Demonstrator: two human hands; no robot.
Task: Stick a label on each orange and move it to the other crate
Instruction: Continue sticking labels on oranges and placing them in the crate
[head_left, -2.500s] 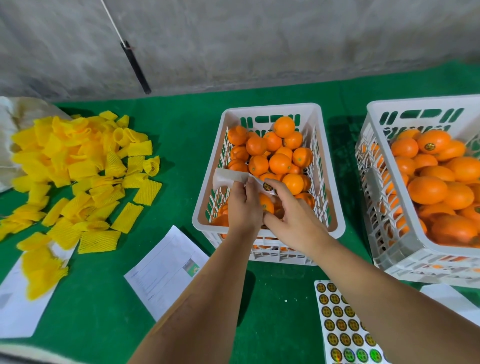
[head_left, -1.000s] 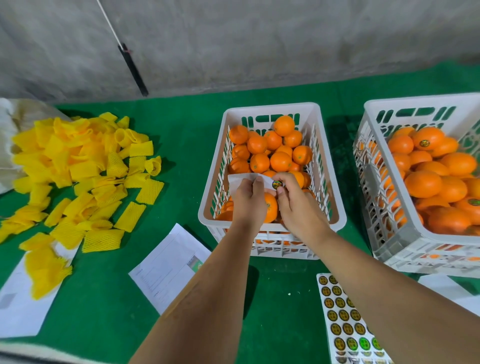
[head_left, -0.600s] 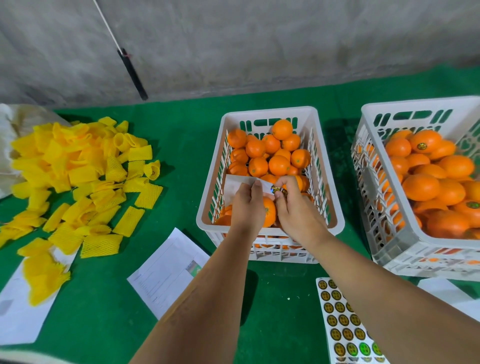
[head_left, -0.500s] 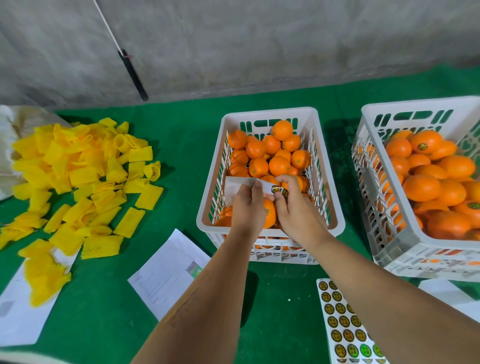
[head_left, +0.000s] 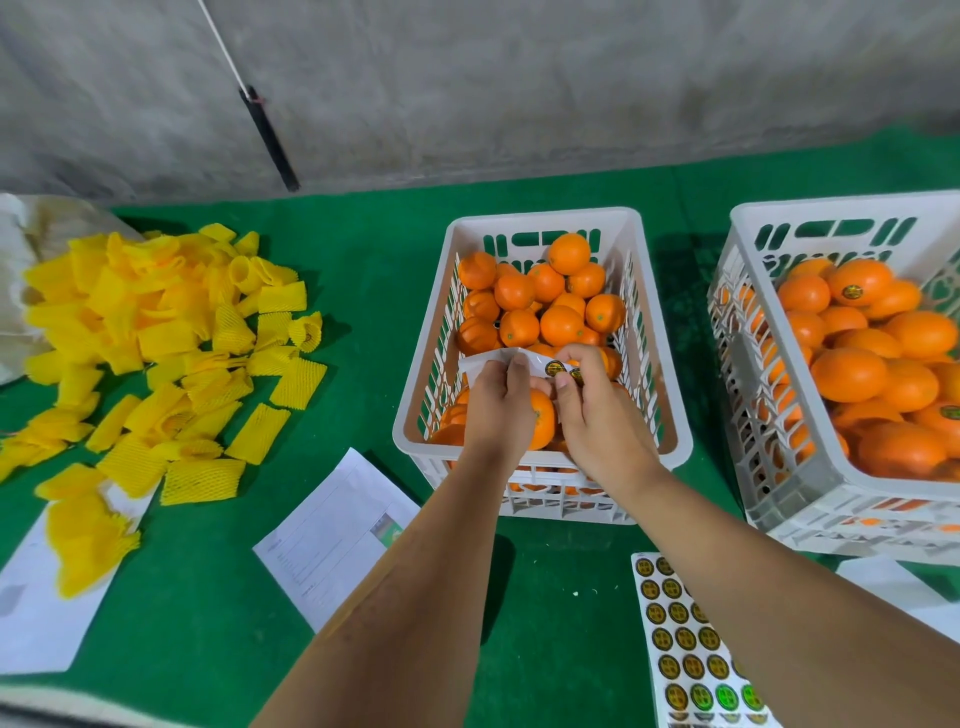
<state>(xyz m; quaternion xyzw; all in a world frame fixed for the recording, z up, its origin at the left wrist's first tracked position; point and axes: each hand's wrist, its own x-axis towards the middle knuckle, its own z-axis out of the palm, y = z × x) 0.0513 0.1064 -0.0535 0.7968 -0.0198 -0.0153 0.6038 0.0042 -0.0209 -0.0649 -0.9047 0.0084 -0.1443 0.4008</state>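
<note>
Open green mat (head_left: 395, 270) btwn yellow foam-net pile (head_left: 156, 332) and centre crate (head_left: 670, 415). Narrow green gap btwn centre crate and right crate (head_left: 748, 499); tall slotted walls both sides. Near edge: paper sheet (head_left: 332, 540) left, label sheet (head_left: 691, 660) right, bare mat btwn. Both crates open-topped, heaped w/ oranges (head_left: 561, 325). Black rod (head_left: 270, 140) leaning on wall, behind.

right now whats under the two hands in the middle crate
Under the left hand and right hand, one orange shows between them in the middle crate. More oranges lie beyond; whatever sits beneath the palms is covered.
</note>
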